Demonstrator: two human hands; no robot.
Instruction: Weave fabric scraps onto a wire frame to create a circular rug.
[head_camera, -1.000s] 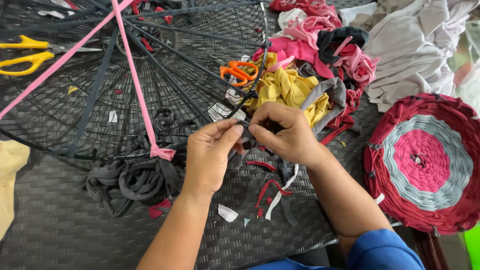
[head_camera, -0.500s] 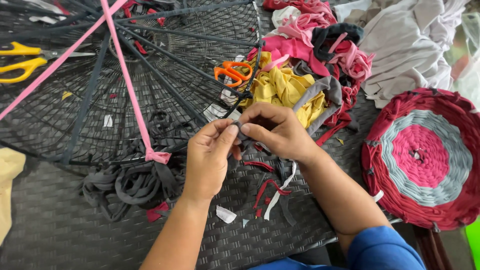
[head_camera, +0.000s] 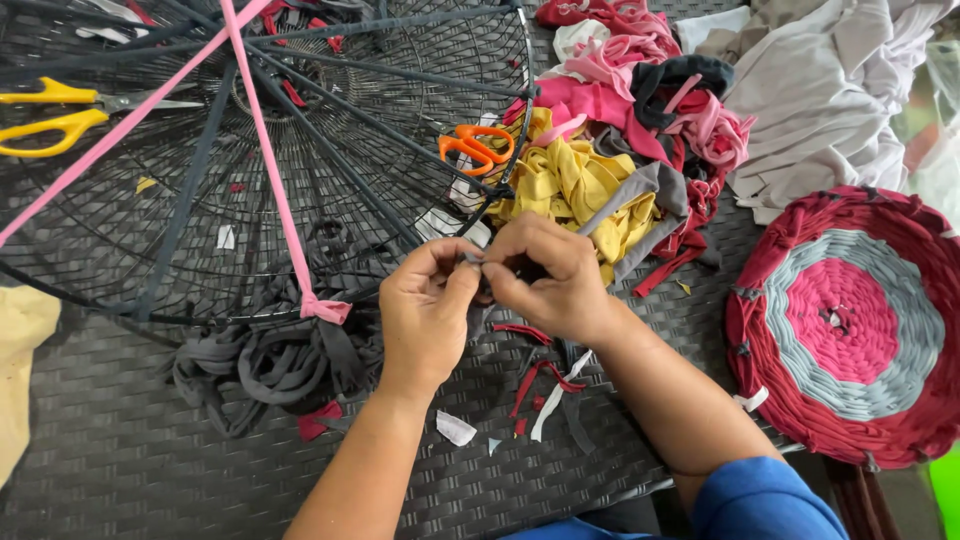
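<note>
Left hand and right hand, fingertips pinched together.

Round mat ringed maroon, grey, pink; orange scissors; yellow scissors.

Hands: two were at work, left hand and right hand.
Scissors: two pairs lay out, yellow-handled scissors and orange-handled scissors.
Round woven mat: one.
Wire fan guard: one.
Pink fabric strips across it: two.
</note>
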